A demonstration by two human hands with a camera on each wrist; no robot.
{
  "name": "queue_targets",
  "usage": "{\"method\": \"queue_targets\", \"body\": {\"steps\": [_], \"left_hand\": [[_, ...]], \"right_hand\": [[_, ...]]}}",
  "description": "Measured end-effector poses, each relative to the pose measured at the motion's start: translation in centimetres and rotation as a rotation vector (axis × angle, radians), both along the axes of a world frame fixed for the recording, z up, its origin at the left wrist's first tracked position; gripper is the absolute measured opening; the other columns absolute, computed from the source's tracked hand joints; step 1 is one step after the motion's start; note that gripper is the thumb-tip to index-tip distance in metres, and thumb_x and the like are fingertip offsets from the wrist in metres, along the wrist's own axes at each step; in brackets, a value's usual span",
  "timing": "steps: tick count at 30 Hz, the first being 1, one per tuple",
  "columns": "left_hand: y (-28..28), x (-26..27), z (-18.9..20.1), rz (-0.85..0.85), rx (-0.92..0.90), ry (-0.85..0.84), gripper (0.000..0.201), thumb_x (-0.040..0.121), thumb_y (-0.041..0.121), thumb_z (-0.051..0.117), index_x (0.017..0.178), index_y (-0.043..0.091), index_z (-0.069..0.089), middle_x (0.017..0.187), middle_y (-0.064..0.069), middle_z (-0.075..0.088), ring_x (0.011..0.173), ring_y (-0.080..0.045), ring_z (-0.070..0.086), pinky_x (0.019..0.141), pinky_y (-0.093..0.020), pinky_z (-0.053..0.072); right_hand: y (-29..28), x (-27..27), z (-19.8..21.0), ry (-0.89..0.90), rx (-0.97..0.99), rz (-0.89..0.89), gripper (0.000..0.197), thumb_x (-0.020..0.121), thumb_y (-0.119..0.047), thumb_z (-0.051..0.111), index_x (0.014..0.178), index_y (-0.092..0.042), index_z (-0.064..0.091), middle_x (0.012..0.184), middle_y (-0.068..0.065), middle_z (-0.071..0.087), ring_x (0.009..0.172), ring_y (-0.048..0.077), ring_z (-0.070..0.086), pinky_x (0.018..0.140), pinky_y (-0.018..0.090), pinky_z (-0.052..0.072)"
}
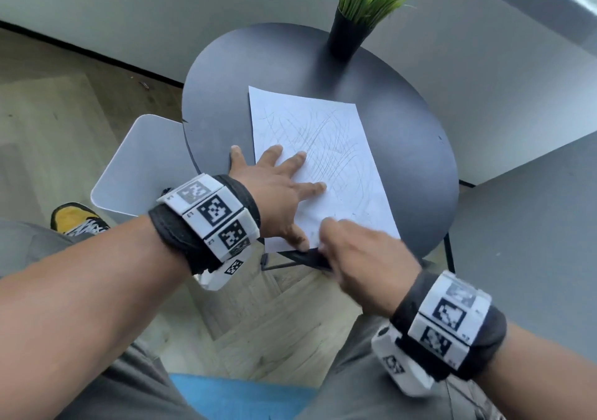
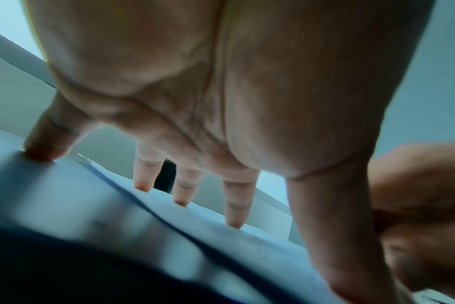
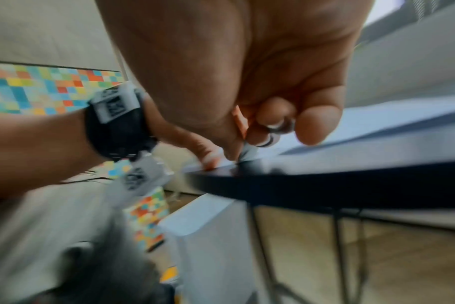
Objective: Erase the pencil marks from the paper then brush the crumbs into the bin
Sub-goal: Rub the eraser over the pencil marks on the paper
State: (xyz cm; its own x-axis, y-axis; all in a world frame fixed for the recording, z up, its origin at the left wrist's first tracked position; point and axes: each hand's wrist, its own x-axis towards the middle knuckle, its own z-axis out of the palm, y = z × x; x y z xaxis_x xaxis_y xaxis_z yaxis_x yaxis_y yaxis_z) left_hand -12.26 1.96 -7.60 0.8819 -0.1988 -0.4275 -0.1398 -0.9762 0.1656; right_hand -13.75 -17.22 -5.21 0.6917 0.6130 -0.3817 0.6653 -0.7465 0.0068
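Observation:
A white paper [image 1: 323, 148] covered in grey pencil scribbles lies on the round dark table [image 1: 413, 161]. My left hand [image 1: 290, 180] lies flat on the paper's near left part. Its fingers are spread, and their fingertips [image 2: 233, 223] press down on the sheet [image 2: 247, 246]. At the sheet's near corner, beside the left thumb, my right hand [image 1: 326, 225] is curled and blurred. In the right wrist view its thumb and fingers [image 3: 247, 144] pinch a small pale eraser [image 3: 248, 153] against the paper at the table's edge [image 3: 325, 189].
A white bin [image 1: 142, 167] stands on the floor left of the table, its rim below the tabletop [image 3: 208, 236]. A potted green plant [image 1: 349, 28] stands at the table's far edge. A second grey surface [image 1: 533, 242] lies to the right. A wall runs behind.

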Motion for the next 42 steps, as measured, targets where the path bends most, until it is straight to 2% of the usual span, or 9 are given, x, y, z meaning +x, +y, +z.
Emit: {"method": "queue_targets", "body": {"steps": [3,8,12,16,21,26,31,35,42], "left_hand": [[0.0,-0.1,-0.3,0.010,-0.007,-0.011,0.102,0.067,0.090,0.056,0.148,0.061,0.003,0.167,0.007,-0.015,0.152,-0.032,-0.012,0.106,-0.081,0.010],[0.3,-0.1,-0.4,0.004,-0.011,-0.018,0.101,0.069,0.089,0.055,0.149,0.059,0.002,0.166,0.007,-0.017,0.152,-0.032,-0.014,0.107,-0.081,0.007],[0.3,-0.1,-0.4,0.007,-0.023,-0.009,0.102,0.067,0.089,0.058,0.149,0.060,0.003,0.166,0.006,-0.016,0.152,-0.033,-0.015,0.107,-0.081,0.007],[0.2,0.0,-0.2,0.011,-0.016,-0.007,0.103,0.067,0.087,0.060,0.149,0.060,0.004,0.167,0.006,-0.016,0.152,-0.033,-0.015,0.107,-0.081,0.007],[0.3,-0.1,-0.2,0.010,-0.031,0.009,0.103,0.067,0.087,0.060,0.149,0.060,0.004,0.166,0.006,-0.018,0.152,-0.033,-0.017,0.107,-0.081,0.005],[0.2,0.0,-0.2,0.015,-0.019,0.011,0.104,0.068,0.086,0.060,0.150,0.059,0.003,0.167,0.005,-0.018,0.152,-0.033,-0.017,0.107,-0.082,0.005],[0.3,-0.1,-0.2,0.012,-0.022,0.006,0.103,0.068,0.087,0.059,0.150,0.058,0.003,0.167,0.004,-0.018,0.152,-0.034,-0.016,0.108,-0.081,0.005],[0.2,0.0,-0.3,0.013,-0.003,-0.009,0.104,0.067,0.088,0.059,0.149,0.059,0.003,0.167,0.004,-0.015,0.152,-0.035,-0.014,0.107,-0.081,0.007],[0.5,-0.1,-0.4,0.004,-0.018,-0.007,0.103,0.067,0.088,0.059,0.149,0.059,0.005,0.167,0.003,-0.017,0.152,-0.035,-0.015,0.108,-0.081,0.006]], "right_hand": [[-1.7,3.2,0.2,-0.088,0.012,-0.178,0.014,0.100,-0.031,0.035,0.089,-0.023,0.032,0.083,-0.001,0.050,0.076,0.034,0.056,0.065,0.043,0.050],[-0.1,-1.3,0.1,0.026,0.007,0.006,0.018,0.095,-0.021,0.046,0.088,-0.024,0.029,0.084,-0.002,0.047,0.074,0.031,0.054,0.063,0.044,0.048],[-2.0,3.2,0.4,-0.077,-0.001,-0.219,0.012,0.097,-0.023,0.039,0.088,-0.022,0.032,0.085,0.001,0.054,0.076,0.037,0.057,0.067,0.044,0.051],[0.3,-0.9,0.2,0.008,0.003,-0.027,0.019,0.097,-0.023,0.039,0.085,-0.023,0.025,0.076,-0.003,0.040,0.067,0.032,0.048,0.057,0.040,0.041],[-2.6,3.9,0.9,-0.070,-0.079,-0.266,0.007,0.096,-0.018,0.039,0.090,-0.020,0.035,0.088,0.003,0.059,0.071,0.033,0.049,0.064,0.039,0.046],[0.3,-1.4,0.0,0.013,0.021,-0.029,0.019,0.097,-0.026,0.040,0.085,-0.024,0.026,0.075,-0.004,0.043,0.069,0.033,0.055,0.057,0.040,0.044],[-2.1,3.2,0.2,-0.068,0.008,-0.269,0.009,0.096,-0.024,0.036,0.089,-0.022,0.031,0.080,0.000,0.052,0.077,0.038,0.059,0.065,0.042,0.047],[0.8,-0.9,-0.4,-0.008,0.043,-0.060,0.018,0.097,-0.024,0.040,0.087,-0.023,0.025,0.076,-0.003,0.043,0.067,0.034,0.051,0.055,0.038,0.036],[-2.1,2.6,0.5,-0.086,0.037,-0.220,0.014,0.100,-0.031,0.037,0.093,-0.020,0.033,0.096,0.005,0.062,0.089,0.036,0.060,0.064,0.038,0.038]]}}
